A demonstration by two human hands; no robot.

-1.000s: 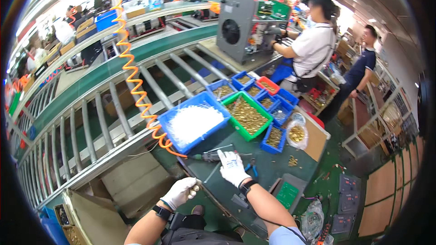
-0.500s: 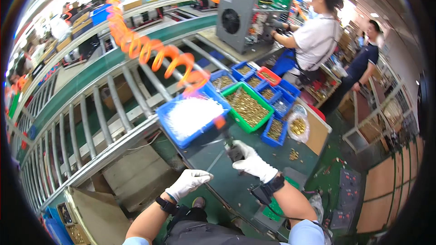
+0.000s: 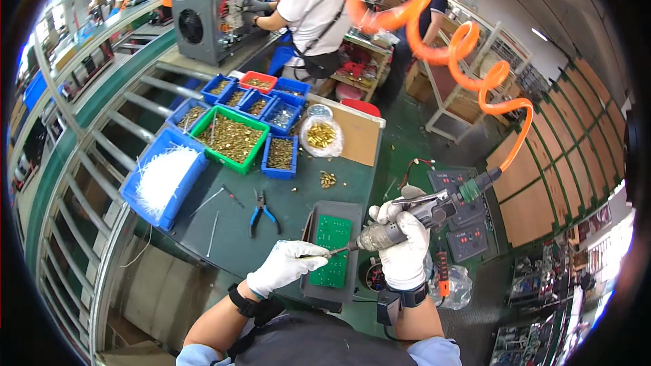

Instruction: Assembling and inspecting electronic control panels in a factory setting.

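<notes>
Gripping pneumatic screwdriver [image 3: 407,220] in right hand [image 3: 405,251], left hand [image 3: 288,264] at green circuit board [image 3: 331,240]

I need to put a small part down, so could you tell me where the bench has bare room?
The dark mat is bare between the blue pliers and the grey fixture, and right of the brass pile. The bins crowd the far side. Both hands, the left hand and the right hand, work over the green board.
</notes>
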